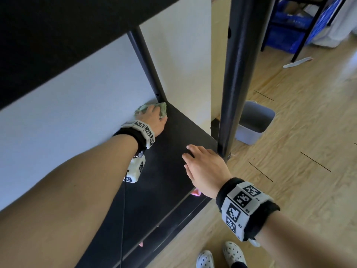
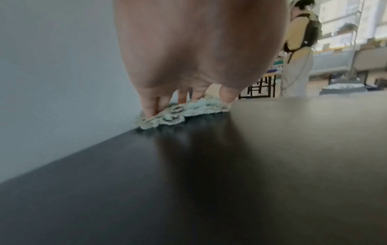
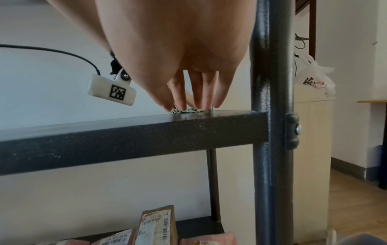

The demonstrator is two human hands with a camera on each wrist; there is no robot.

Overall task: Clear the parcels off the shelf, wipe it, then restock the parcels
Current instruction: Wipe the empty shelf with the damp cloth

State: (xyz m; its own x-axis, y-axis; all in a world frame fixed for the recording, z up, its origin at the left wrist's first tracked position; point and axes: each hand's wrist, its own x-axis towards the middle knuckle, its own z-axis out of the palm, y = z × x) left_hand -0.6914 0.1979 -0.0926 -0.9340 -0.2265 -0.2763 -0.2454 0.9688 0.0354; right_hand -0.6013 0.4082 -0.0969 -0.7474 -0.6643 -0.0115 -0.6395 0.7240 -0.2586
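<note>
The black shelf (image 1: 173, 171) carries no parcels. At its back right corner my left hand (image 1: 154, 112) presses a green cloth (image 1: 163, 109) flat against the board, beside the rear post. In the left wrist view the fingertips (image 2: 150, 109) and thumb bear down on the fluffy cloth (image 2: 178, 114). My right hand (image 1: 193, 157) rests with straight fingers on the front edge of the shelf (image 3: 125, 137), next to the front post. A brown parcel (image 3: 157, 227) and a pink parcel (image 3: 201, 240) lie on the shelf below.
A black upper shelf (image 1: 58, 35) hangs low overhead. The front post (image 1: 235, 74) and rear post (image 1: 146, 64) bound the right end. A grey bin (image 1: 253, 122) stands on the wooden floor beyond. Another person (image 2: 297, 49) stands far off.
</note>
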